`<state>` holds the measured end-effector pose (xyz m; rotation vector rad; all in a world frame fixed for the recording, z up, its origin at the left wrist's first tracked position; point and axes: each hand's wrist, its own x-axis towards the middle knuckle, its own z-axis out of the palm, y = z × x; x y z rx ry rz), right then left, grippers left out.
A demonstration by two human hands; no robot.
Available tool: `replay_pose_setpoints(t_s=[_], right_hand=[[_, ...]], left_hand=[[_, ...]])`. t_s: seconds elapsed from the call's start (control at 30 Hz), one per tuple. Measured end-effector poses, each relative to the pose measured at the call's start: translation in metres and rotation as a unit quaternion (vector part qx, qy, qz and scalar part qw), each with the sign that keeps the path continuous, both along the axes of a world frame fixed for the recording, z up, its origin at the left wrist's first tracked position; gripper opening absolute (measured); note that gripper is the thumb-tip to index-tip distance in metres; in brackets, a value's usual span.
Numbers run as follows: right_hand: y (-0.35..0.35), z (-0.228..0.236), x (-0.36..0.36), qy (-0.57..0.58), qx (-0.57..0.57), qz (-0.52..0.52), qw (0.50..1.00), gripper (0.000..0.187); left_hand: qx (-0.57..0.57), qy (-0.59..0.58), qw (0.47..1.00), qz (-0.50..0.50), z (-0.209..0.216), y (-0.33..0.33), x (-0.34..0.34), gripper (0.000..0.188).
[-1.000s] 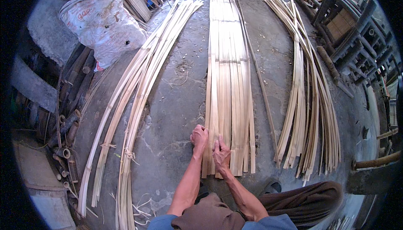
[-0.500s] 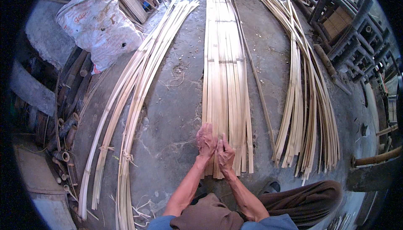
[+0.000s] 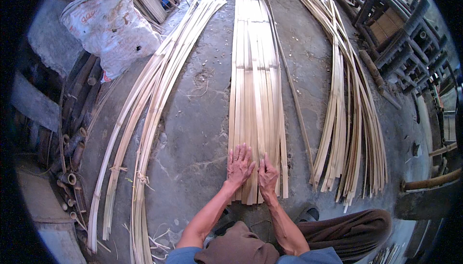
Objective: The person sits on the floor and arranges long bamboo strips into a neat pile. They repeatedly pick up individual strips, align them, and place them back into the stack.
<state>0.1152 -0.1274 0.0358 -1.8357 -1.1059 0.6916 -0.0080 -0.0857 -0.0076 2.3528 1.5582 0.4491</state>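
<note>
A long flat bundle of pale bamboo strips (image 3: 257, 95) lies side by side on the floor in front of me, running away from my knees. My left hand (image 3: 238, 167) rests flat on its near left part, fingers spread and palm down. Close beside it, my right hand (image 3: 268, 176) is on the strips with its thumb and forefinger pointing away from me and the other fingers curled. Whatever the curled fingers hold, if anything, is hidden under the hand. A thin single stick (image 3: 291, 85) lies along the bundle's right side.
Loose bundles of bamboo strips lie at the left (image 3: 144, 105) and the right (image 3: 349, 105). A stuffed white sack (image 3: 111, 27) stands at the far left, above cut bamboo poles (image 3: 72, 179). A dark wooden rack (image 3: 400, 37) is at the far right.
The strip that stuck out past the bundle's far end now sits level with the others. My left hand has flattened and spread its fingers; my right hand has shifted slightly right.
</note>
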Motion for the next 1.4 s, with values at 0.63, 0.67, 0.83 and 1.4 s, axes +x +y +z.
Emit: replay_pose_setpoints(t_s=[0.63,0.67,0.83,1.4], right_hand=[[0.015,0.021,0.024,-0.04,0.054,-0.023,0.997,0.039],[0.021,0.023,0.032,-0.054,0.031,-0.015,0.998,0.04],[0.083,0.065,0.101,-0.118,-0.011,0.007,0.993,0.04],[0.0,0.105,0.222,0.053,-0.107,0.041,0.992,0.042]], left_hand=[[0.038,-0.053,0.997,-0.035,0.017,-0.012,0.04,0.072],[0.03,-0.052,0.997,-0.039,0.02,-0.014,0.043,0.073],[0.006,-0.084,0.995,-0.047,0.016,-0.02,0.066,0.064],[-0.255,-0.411,0.875,0.002,0.056,-0.027,0.119,0.043]])
